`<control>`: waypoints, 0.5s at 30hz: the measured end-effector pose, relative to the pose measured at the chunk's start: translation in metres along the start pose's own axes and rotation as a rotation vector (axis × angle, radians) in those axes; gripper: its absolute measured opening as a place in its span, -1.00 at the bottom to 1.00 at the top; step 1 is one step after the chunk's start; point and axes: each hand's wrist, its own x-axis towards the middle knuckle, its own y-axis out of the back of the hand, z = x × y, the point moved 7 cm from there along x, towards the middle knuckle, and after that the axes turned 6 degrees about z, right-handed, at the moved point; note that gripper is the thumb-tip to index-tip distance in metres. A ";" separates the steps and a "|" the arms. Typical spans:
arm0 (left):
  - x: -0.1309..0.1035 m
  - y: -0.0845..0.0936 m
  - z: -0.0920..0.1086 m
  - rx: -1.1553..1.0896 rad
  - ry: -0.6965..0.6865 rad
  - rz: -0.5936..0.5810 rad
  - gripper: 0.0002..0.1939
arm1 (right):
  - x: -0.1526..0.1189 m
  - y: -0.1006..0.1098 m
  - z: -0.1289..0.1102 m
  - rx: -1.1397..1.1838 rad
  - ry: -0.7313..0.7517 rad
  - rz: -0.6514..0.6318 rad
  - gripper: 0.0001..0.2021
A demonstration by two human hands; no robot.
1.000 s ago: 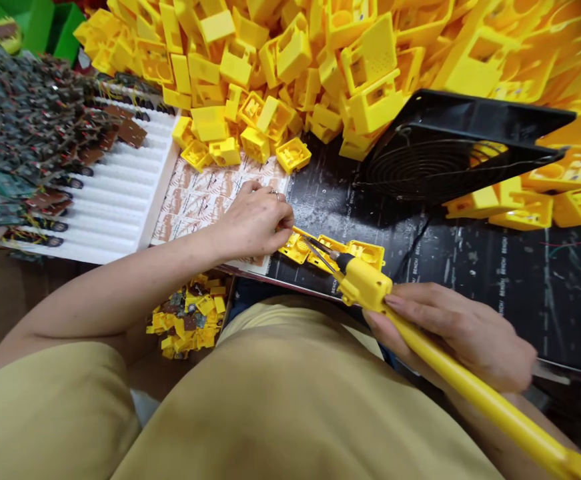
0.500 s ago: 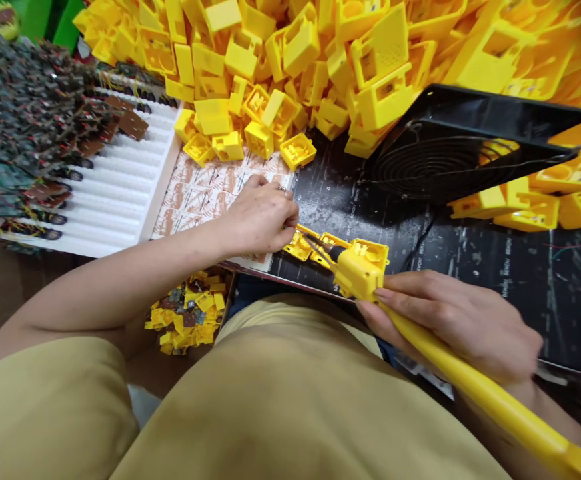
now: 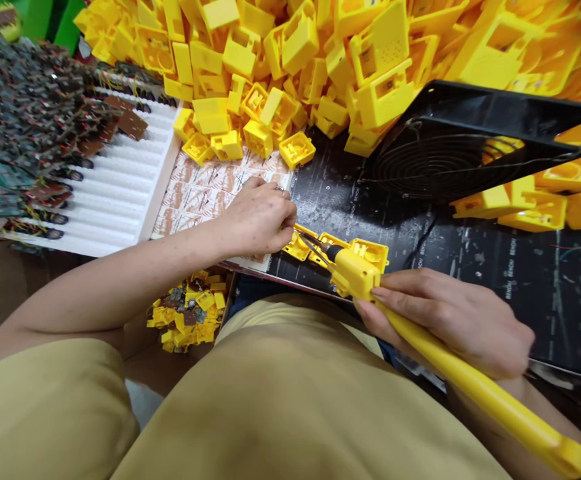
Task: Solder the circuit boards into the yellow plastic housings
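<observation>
My right hand (image 3: 450,320) is wrapped round a long yellow tool (image 3: 470,373), whose thin metal tip points left over a short row of yellow housings (image 3: 370,252) at the bench's front edge. Curled beside the leftmost housing, my left hand (image 3: 263,217) wears a ring; its fingertips are closed and turned away, and what they hold is hidden. Under the left forearm lies a sheet printed with brown patterns (image 3: 195,193). The tool's tip ends close to the left fingers, over the leftmost housings.
A large heap of yellow housings (image 3: 290,40) fills the back. A black fan (image 3: 420,160) stands at the right on the black bench (image 3: 475,267). At the left, a white ridged tray (image 3: 120,180) bears many wired boards (image 3: 30,113). Yellow parts (image 3: 190,313) lie below the bench edge.
The tool and my right hand have shifted very slightly left. My left hand keeps nearly the same place and its closed pose.
</observation>
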 end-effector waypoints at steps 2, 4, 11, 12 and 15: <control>0.000 0.001 0.001 -0.005 -0.017 0.019 -0.80 | 0.002 0.000 -0.003 0.010 0.044 0.019 -0.81; 0.001 0.001 0.002 -0.010 -0.024 0.022 -0.80 | 0.003 0.002 -0.005 0.023 0.051 0.002 -0.80; 0.001 -0.001 0.001 0.008 0.000 -0.037 -0.80 | -0.005 0.012 0.008 -0.022 -0.171 -0.064 -0.82; 0.001 -0.001 0.001 0.009 -0.005 -0.025 -0.80 | -0.006 0.012 0.008 -0.016 -0.162 -0.062 -0.82; 0.001 0.000 0.002 0.012 -0.020 -0.001 -0.80 | -0.007 0.011 0.009 -0.002 -0.161 -0.038 -0.80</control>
